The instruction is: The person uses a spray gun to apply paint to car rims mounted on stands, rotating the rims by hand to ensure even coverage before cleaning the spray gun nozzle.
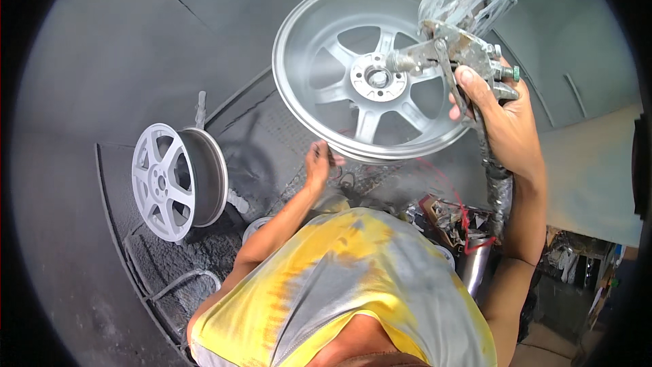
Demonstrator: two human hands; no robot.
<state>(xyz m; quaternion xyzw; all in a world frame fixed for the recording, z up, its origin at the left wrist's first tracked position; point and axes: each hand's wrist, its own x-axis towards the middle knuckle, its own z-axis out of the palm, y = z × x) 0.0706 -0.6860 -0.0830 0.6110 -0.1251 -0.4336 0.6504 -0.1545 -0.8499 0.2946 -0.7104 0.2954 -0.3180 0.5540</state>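
My right hand (pixel 508 122) is wrapped round a paint-smeared spray gun (pixel 465 47), the thumb on its near side and the fingers at the trigger. On top of the gun sits a streaked paint cup (pixel 463 1), tilted. The nozzle is over the hub of a silver-grey car wheel rim (pixel 369 124), whose inner side faces up with its spokes deep inside. Just below the rim's near edge is my left hand (pixel 319 163), slightly blurred, its fingers apart and holding nothing. Whether it touches the rim I cannot tell.
A second, pale spoked wheel rim (pixel 163 187) stands on its side at the left, next to a grey-coated peg (pixel 201 109). Grey booth walls (pixel 129 47) surround the space. A red cord (pixel 464 221), a shiny metal cylinder (pixel 475 268) and clutter lie at lower right.
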